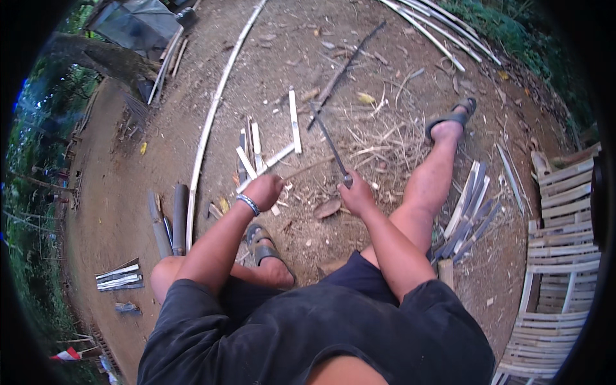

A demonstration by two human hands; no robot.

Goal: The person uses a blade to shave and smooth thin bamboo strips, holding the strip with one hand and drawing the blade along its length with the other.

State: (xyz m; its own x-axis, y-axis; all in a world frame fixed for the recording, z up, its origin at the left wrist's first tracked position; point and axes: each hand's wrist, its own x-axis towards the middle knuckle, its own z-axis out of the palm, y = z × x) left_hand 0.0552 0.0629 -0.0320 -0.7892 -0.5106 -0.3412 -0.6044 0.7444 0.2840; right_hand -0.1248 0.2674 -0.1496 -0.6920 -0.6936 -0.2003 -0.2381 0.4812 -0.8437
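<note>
My left hand [264, 194] is closed round one end of a thin brown stick [307, 169], which slants up to the right. In my right hand [358, 195] is the handle of a long knife [330, 140], its narrow dark blade pointing away from me. The stick's far end meets or passes the blade; I cannot tell whether they touch. Pale split bamboo pieces [295, 122] lie on the dirt beyond my left hand. Ahead of my right hand spreads a heap of thin shavings [391, 144].
A long bamboo strip [210, 122] curves along the left, near dark bamboo tubes [180, 215]. Split pieces [471, 205] are piled beside my outstretched right leg. A slatted bamboo bench [564, 244] stands at the right. A dark stick [350, 64] lies farther ahead.
</note>
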